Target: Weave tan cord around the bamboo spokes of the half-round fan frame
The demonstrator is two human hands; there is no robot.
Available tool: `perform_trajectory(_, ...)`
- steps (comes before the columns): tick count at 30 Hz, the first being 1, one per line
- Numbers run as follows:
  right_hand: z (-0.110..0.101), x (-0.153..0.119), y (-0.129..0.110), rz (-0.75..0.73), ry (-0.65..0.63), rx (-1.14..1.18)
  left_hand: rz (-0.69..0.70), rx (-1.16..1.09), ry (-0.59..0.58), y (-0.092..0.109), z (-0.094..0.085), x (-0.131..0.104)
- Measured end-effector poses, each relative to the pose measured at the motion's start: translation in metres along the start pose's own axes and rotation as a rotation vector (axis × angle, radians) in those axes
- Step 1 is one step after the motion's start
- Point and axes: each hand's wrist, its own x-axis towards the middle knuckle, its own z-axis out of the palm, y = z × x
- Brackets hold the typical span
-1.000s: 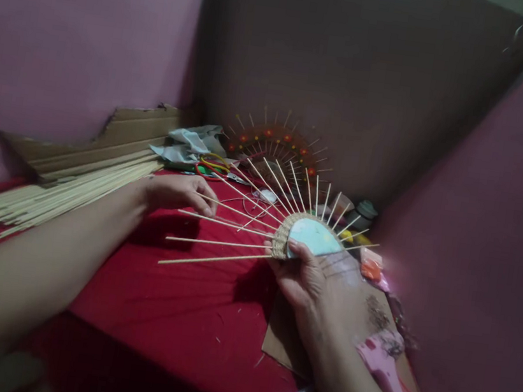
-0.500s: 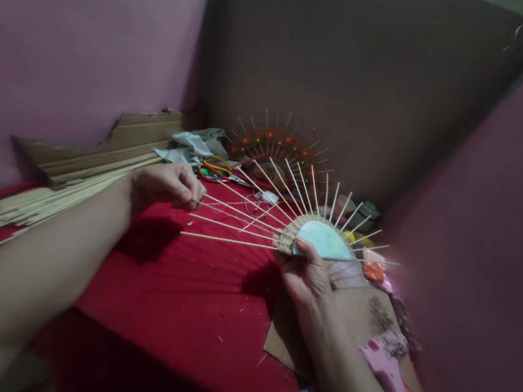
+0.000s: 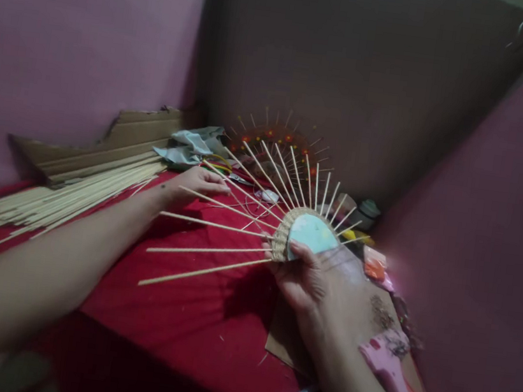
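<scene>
My right hand [image 3: 301,278] grips a half-round woven piece [image 3: 281,240] by its lower edge, thumb on the pale blue face [image 3: 312,231]. Thin wooden sticks [image 3: 208,251] fan out from its woven rim. My left hand [image 3: 202,185] is among the sticks on the left side, fingers pinched together. A thin strand [image 3: 247,210] seems to run from those fingers to the woven rim; it is faint against the red cloth.
Loose sticks [image 3: 68,196] lie in a bundle at left by torn cardboard [image 3: 98,149]. Behind are scissors [image 3: 239,179] and a decorated spoked piece [image 3: 274,136]. At right lie a pink tool [image 3: 388,367], an orange packet [image 3: 374,265] and cardboard [image 3: 284,334] on the red cloth [image 3: 167,325].
The fan-shaped piece has turned counterclockwise, so its left sticks point lower. My left hand has moved right, closer to the woven rim. My right hand keeps its hold.
</scene>
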Motion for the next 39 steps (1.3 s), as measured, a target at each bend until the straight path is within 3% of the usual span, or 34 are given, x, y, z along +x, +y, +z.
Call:
perform_trajectory(3,0.003,-0.005,0.003,0.118,-0.077,-0.044,0.057,0.032,0.119,-0.002,0.025,0.001)
perform_trajectory(6,0.006,-0.009,0.005,0.223,-0.156,-0.098,0.078,0.056,0.094,-0.005,0.043,0.001)
perform_trajectory(9,0.007,-0.012,0.007,0.253,-0.197,-0.139,0.06,0.046,0.071,-0.009,0.048,0.003)
perform_trajectory(22,0.004,-0.007,0.007,0.249,-0.202,-0.176,0.073,0.041,0.145,-0.019,0.033,0.005)
perform_trajectory(29,0.003,-0.004,0.007,0.218,-0.165,-0.166,0.024,-0.136,0.079,-0.01,0.026,0.005)
perform_trajectory(34,-0.001,-0.002,0.005,0.142,-0.091,-0.116,-0.053,-0.313,-0.047,-0.003,0.024,-0.002)
perform_trajectory(39,-0.004,0.001,0.003,0.08,-0.058,-0.062,-0.099,-0.392,-0.073,0.001,0.014,0.0)
